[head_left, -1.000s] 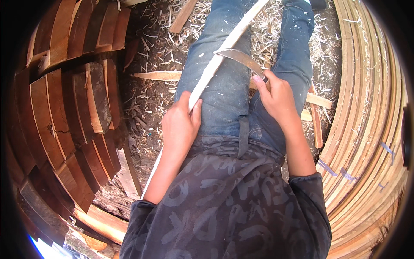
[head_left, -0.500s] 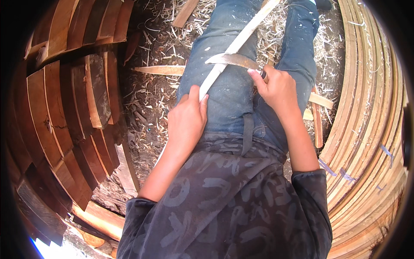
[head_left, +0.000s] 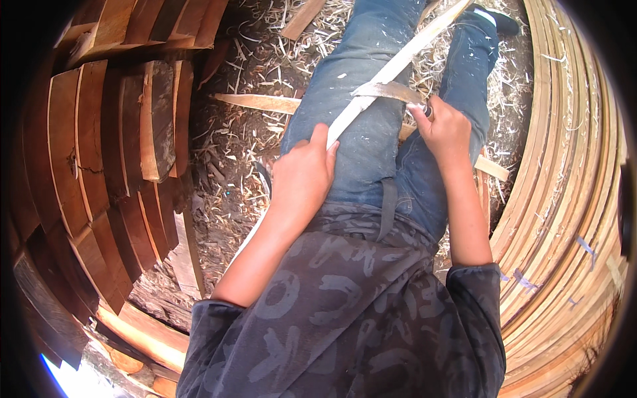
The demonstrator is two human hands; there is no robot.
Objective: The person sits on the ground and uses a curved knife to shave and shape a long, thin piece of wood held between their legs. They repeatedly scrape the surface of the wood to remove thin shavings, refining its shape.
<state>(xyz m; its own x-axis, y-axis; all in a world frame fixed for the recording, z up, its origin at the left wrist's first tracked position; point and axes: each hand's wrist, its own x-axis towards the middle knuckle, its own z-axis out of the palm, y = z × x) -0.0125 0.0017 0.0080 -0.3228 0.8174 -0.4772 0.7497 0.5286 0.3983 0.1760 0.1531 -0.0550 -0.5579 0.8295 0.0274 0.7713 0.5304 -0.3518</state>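
Note:
A long pale strip of wood [head_left: 405,58] lies slantwise over my legs, its far end beyond my knees. My left hand [head_left: 302,169] is closed round its near part. Below that hand, more of the strip shows beside my left forearm. My right hand [head_left: 446,129] grips the handle of a curved knife [head_left: 390,91], thumb along the handle. The broad blade lies across the strip, a little ahead of my left hand, with its tip past the strip's left edge. Most of the handle is hidden in my fist.
Stacked reddish-brown boards [head_left: 86,156] rise on the left. Long pale strips [head_left: 557,166] are piled along the right, some with bits of purple tie. Curly shavings [head_left: 255,136] cover the ground round my legs, where a pointed wood piece [head_left: 259,102] and a short board [head_left: 303,18] lie.
The whole scene has shifted slightly in view. The knife stays across the strip at nearly the same spot, and both hands keep their holds.

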